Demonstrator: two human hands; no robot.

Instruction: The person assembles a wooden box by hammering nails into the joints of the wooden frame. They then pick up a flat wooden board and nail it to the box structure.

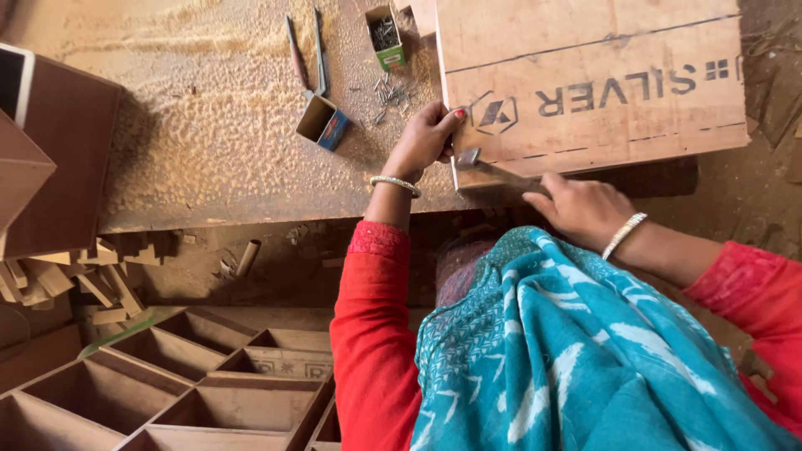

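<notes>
Sawdust lay thick over the wooden workbench (209,150) under your hands. Your left hand (428,138) rested at the left edge of the plywood panel (585,83), fingers curled over that edge and pinching at it, though whether they gripped a nail there could not be told. Your right hand (585,209) was wrapped around the handle of a hammer (480,163), whose metal head sat just at the panel's near corner, close beside your left fingers. Both wrists carried pale bangles, and your sleeves were red under a teal patterned scarf (568,359). That panel lay flat at the bench's right end, its printed face up, its near edge overhanging toward you. Just left of your left hand a scatter of loose nails (388,90) lay on the bench, with a small green box of nails (384,35) behind them and an open box with a blue side (322,124) beside them. A pair of pliers (307,54) lay further back in the dust. Dark brown boards (50,150) stood at the bench's far left end. Below the bench, offcuts of wood (92,280) were heaped on the floor, and open wooden compartment frames (192,384) lay near your left elbow.
</notes>
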